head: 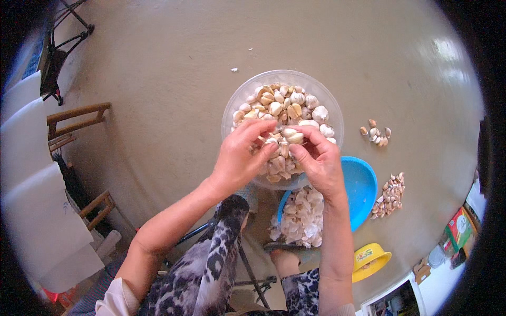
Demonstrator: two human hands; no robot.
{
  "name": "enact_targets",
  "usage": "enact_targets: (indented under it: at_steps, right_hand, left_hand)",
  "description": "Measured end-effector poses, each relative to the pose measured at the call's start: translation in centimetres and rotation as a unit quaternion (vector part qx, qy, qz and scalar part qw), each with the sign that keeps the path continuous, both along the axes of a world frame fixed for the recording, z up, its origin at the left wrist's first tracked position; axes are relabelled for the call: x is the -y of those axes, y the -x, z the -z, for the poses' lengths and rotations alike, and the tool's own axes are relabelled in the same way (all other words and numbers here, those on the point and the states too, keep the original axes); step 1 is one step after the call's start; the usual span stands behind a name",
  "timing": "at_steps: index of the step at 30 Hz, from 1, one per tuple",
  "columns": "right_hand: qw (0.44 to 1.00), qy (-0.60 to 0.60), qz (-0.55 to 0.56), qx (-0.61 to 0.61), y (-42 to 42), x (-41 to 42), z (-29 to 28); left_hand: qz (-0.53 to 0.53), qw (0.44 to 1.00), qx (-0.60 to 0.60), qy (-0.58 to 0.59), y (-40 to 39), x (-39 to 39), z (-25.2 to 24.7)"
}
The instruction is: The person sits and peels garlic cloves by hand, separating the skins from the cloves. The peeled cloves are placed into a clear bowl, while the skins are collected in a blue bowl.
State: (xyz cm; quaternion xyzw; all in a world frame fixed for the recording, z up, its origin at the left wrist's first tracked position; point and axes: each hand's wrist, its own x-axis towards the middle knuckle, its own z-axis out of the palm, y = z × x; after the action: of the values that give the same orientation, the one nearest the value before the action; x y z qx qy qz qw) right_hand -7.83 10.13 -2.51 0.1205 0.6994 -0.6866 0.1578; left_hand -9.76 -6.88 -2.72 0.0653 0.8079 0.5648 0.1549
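A clear plastic bowl (pixel 335 114) full of garlic bulbs and cloves (pixel 275 108) stands before me. Over its near half, my right hand (pixel 320 156) grips a partly broken garlic bulb (pixel 293 136) between thumb and fingers. My left hand (pixel 245 152) is beside it, thumb and fingers pinched around a small piece of garlic (pixel 270 140). Below the bowl, papery garlic skins (pixel 302 217) lie heaped in and over the side of a blue basin (pixel 361 193), partly hidden by my right forearm.
On the floor at the right lie a small group of cloves (pixel 378 138) and a larger pile of cloves (pixel 389 197). A yellow bowl (pixel 371 262) sits tilted at lower right. Wooden chair parts (pixel 79 116) and white sheets (pixel 39 221) are at left. Skin scraps (pixel 234 69) lie beyond the bowl.
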Motion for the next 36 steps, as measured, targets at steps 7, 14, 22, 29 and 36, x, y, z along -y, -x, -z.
enact_targets:
  at_steps: [7, 14, 22, 29, 36]
  right_hand:
    - [0.999, -0.036, -0.033, -0.020, 0.2, 0.1, -0.4]
    - [0.993, 0.109, 0.036, 0.024, 0.0, 0.8, -0.3]
    - [0.989, 0.141, 0.034, 0.035, -0.2, 0.6, 0.1]
    - [0.989, 0.140, 0.039, -0.019, -0.4, 0.5, 1.6]
    - [0.994, 0.072, 0.030, -0.081, -0.5, 1.0, 1.6]
  left_hand:
    - [-0.025, 0.926, 0.260, -0.272, 0.3, -0.9, -0.1]
    - [-0.097, 0.820, 0.388, -0.409, 0.0, -0.5, 1.2]
    - [-0.106, 0.831, 0.370, -0.402, 0.0, -0.6, 1.2]
    - [-0.074, 0.921, 0.221, -0.312, -0.2, -0.9, 1.4]
    - [-0.061, 0.915, 0.270, -0.293, -0.2, -0.5, 1.0]
